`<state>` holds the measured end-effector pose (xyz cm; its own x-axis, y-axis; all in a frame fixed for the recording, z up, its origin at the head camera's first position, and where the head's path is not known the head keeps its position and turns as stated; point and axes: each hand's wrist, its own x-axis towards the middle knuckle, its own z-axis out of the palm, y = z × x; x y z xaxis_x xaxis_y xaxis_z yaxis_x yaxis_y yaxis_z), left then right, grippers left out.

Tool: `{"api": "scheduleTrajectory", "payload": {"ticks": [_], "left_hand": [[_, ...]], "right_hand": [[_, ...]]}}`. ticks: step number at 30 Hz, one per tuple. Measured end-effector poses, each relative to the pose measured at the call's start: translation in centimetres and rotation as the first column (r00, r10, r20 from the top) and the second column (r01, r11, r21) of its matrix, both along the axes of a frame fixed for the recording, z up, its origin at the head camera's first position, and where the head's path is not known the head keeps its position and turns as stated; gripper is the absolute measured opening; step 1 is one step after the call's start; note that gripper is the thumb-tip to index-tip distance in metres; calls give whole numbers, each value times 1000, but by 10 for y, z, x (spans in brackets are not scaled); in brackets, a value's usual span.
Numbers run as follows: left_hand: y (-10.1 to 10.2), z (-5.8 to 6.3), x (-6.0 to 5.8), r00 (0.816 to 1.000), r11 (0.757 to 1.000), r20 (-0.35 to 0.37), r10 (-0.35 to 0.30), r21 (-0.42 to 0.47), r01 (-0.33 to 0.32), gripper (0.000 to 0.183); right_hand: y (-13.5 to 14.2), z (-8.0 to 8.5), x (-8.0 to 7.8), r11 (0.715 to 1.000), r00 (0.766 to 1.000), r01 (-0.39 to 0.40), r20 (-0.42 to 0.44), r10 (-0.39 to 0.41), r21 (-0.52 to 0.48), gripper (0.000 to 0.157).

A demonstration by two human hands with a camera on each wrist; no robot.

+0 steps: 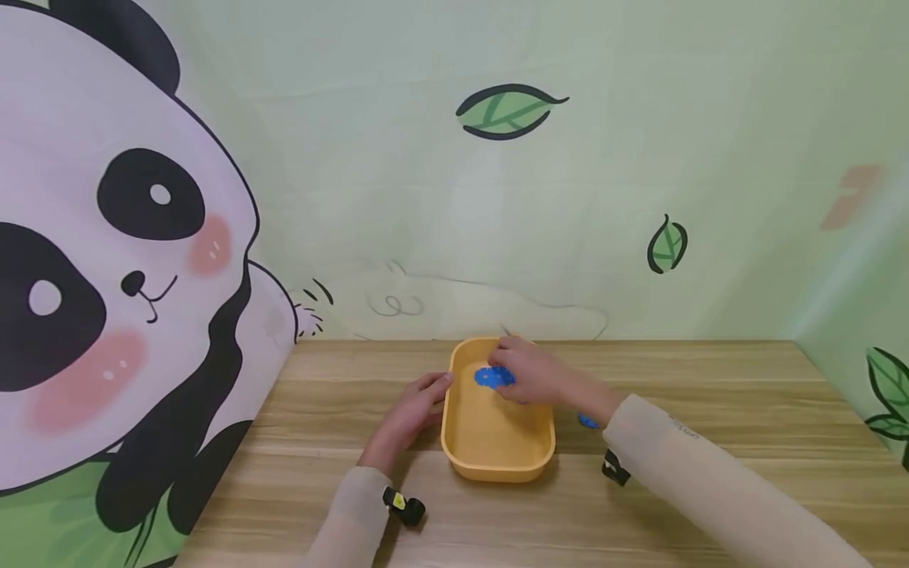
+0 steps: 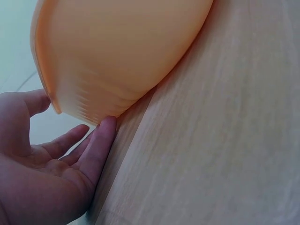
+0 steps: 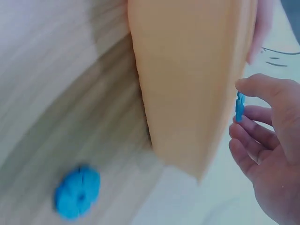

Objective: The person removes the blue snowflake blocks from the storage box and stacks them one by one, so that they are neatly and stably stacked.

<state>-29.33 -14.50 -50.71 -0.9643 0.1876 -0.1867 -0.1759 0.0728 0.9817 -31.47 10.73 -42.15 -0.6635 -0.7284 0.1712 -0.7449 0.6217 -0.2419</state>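
Note:
A yellow-orange plastic tray (image 1: 497, 442) with rounded corners stands on the wooden table. My left hand (image 1: 422, 402) is at its left side, the thumb touching the rim and the loosely extended fingers (image 2: 101, 140) by the outer wall. Over the tray's far right part, my right hand (image 1: 533, 375) pinches a thin blue plastic piece (image 3: 239, 107), seen edge-on in the right wrist view between thumb and fingers. Blue notched plastic (image 1: 490, 377) shows beside those fingers in the head view, partly covered by them. A round blue piece (image 3: 77, 192) lies right of the tray.
The wooden table (image 1: 682, 386) ends at a pale green backdrop (image 1: 398, 197) just beyond the tray, printed with leaves and a large panda (image 1: 142, 308) on the left. Black wrist cameras (image 1: 406, 506) are strapped at both sleeves.

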Motion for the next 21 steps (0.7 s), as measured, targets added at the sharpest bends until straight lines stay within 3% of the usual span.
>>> {"api": "scheduleTrajectory", "payload": {"ticks": [6, 10, 16, 21], "left_hand": [[2, -1, 0, 1000, 1000, 12, 5, 14, -5, 61], [2, 1, 0, 1000, 1000, 14, 7, 4, -7, 62], [2, -1, -2, 1000, 1000, 11, -1, 4, 1, 63], [2, -3, -3, 1000, 1000, 15, 3, 16, -3, 63]], "right_hand": [[39, 22, 16, 999, 999, 41, 25, -41, 9, 37], [70, 28, 24, 998, 997, 66, 30, -66, -6, 34], [116, 22, 33, 996, 995, 86, 56, -85, -19, 27], [144, 9, 38, 995, 993, 101, 53, -101, 5, 28]]}}
